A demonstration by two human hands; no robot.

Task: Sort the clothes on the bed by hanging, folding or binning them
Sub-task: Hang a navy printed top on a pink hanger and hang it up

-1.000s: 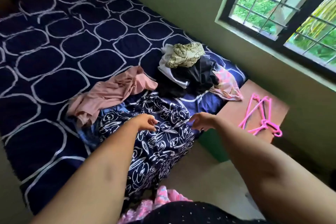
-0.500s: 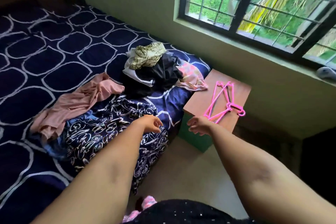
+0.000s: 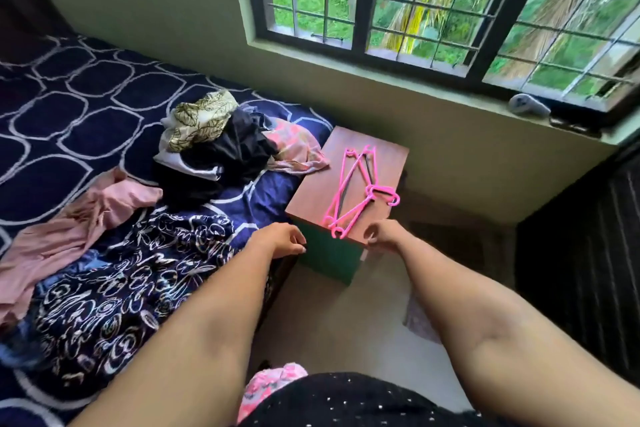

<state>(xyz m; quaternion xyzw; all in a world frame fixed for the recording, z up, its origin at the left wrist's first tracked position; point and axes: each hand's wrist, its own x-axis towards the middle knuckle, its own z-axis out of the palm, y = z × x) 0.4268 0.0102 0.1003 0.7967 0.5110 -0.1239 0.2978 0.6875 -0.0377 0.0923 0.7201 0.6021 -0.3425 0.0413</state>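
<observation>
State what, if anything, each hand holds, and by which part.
Nothing is held. The left hand and right hand are loosely curled and empty, near the pink plastic hangers on the brown-topped side table.

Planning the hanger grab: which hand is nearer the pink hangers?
Right. The right hand is at the near edge of the stool, beside the pink hangers; the left hand is farther left, by the bed.

Daylight from the window [image 3: 433, 7], dim corners, edges bent, perhaps slight motion blur
</observation>
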